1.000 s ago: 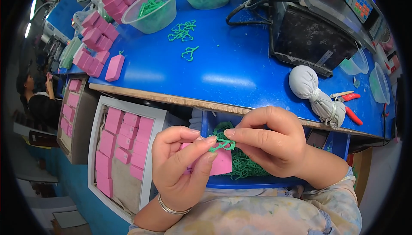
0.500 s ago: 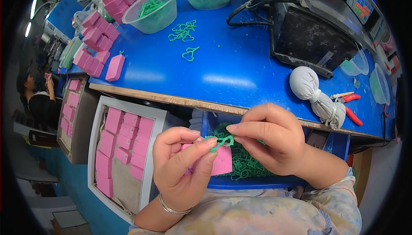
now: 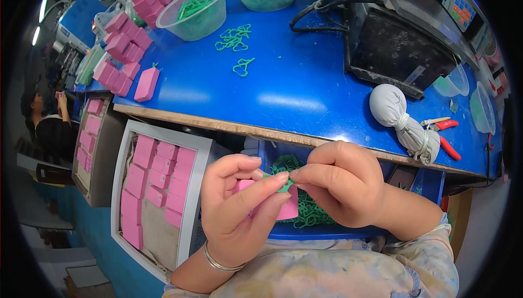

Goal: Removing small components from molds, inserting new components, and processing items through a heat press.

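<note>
My left hand [image 3: 235, 206] is closed in a pinch on a small green openwork wax piece [image 3: 284, 186]. Beneath its fingers it also keeps a pink rubber mold block [image 3: 291, 206], mostly covered by the hand. From the right, my right hand [image 3: 344, 184] pinches the same green piece with thumb and forefinger, fingertips almost touching those of the left. Fingers hide most of the piece. Below the hands, a blue drawer [image 3: 354, 231] holds a heap of green wax pieces [image 3: 316, 210].
Left stands a grey-rimmed tray [image 3: 188, 219] of pink blocks. On the blue table [image 3: 294, 74] are loose green pieces [image 3: 233, 38], tubs [image 3: 190, 25], stacked pink blocks [image 3: 122, 39], a tied cloth bag [image 3: 388, 106], red-handled pliers [image 3: 449, 148] and a black machine [image 3: 400, 53]. A person [image 3: 52, 123] works far left.
My hands have come closer together, fingertips nearly meeting. Less of the green piece shows between them now. The left hand and the pink block have shifted slightly right.
</note>
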The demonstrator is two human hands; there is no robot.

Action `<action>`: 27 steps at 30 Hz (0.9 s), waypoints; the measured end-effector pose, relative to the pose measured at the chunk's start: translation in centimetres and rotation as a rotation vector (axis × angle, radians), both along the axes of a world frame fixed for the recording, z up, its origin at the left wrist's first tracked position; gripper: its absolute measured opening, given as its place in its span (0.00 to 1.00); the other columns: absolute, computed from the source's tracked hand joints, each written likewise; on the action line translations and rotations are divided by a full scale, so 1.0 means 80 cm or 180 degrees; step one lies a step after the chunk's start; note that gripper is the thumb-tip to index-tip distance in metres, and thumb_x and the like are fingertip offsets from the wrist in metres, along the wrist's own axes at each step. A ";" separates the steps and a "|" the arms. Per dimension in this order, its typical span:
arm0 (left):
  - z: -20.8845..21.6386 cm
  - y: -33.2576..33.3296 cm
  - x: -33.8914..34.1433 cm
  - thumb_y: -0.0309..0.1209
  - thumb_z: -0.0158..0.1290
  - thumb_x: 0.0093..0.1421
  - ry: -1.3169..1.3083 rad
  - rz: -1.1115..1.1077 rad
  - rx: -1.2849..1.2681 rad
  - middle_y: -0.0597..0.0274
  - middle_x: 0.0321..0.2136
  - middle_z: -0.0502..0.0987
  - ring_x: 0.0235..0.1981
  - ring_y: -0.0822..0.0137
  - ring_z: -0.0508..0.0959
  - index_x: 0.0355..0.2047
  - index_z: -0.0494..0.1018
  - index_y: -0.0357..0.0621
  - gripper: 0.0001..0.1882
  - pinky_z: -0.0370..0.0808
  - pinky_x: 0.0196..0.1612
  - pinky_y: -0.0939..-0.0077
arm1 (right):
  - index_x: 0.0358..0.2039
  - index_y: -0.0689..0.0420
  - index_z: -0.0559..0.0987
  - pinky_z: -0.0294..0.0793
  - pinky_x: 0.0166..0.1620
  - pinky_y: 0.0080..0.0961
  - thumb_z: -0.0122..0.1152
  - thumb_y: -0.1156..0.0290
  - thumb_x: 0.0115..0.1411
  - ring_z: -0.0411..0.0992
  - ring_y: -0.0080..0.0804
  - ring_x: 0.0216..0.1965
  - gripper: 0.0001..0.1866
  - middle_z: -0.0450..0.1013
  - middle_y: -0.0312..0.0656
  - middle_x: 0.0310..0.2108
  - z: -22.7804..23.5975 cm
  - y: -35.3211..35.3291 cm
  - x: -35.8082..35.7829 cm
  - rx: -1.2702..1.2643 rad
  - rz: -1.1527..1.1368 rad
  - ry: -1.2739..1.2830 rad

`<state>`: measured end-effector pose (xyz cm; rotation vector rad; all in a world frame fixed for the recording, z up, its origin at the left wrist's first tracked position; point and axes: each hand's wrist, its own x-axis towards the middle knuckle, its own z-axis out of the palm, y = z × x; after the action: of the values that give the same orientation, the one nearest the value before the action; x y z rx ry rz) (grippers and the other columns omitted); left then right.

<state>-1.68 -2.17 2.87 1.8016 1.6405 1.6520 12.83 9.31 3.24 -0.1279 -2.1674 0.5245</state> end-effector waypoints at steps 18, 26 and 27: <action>-0.006 0.000 0.001 0.17 0.57 0.48 -0.0167 -0.0005 0.0094 0.52 0.42 0.63 0.32 0.69 0.71 0.37 0.76 0.38 0.14 0.70 0.36 0.80 | 0.30 0.60 0.76 0.66 0.20 0.22 0.66 0.74 0.43 0.68 0.32 0.20 0.12 0.68 0.42 0.25 0.000 0.001 0.002 -0.0295 -0.0035 0.0184; -0.007 0.000 0.001 0.17 0.56 0.49 -0.0170 0.0010 0.0067 0.53 0.42 0.63 0.32 0.69 0.72 0.37 0.76 0.38 0.13 0.70 0.35 0.81 | 0.29 0.60 0.76 0.66 0.20 0.21 0.66 0.74 0.42 0.69 0.32 0.20 0.11 0.69 0.42 0.24 0.006 -0.002 0.003 -0.0300 0.0042 0.0301; -0.007 0.000 0.001 0.16 0.56 0.49 -0.0170 0.0017 0.0063 0.53 0.42 0.63 0.32 0.69 0.72 0.37 0.76 0.38 0.13 0.70 0.35 0.81 | 0.28 0.60 0.76 0.66 0.20 0.21 0.66 0.74 0.42 0.69 0.32 0.20 0.11 0.69 0.42 0.24 0.006 -0.002 0.003 -0.0291 0.0041 0.0313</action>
<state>-1.58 -2.20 2.29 1.7479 1.6135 1.7093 13.07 9.14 3.74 -0.1352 -2.0505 0.6248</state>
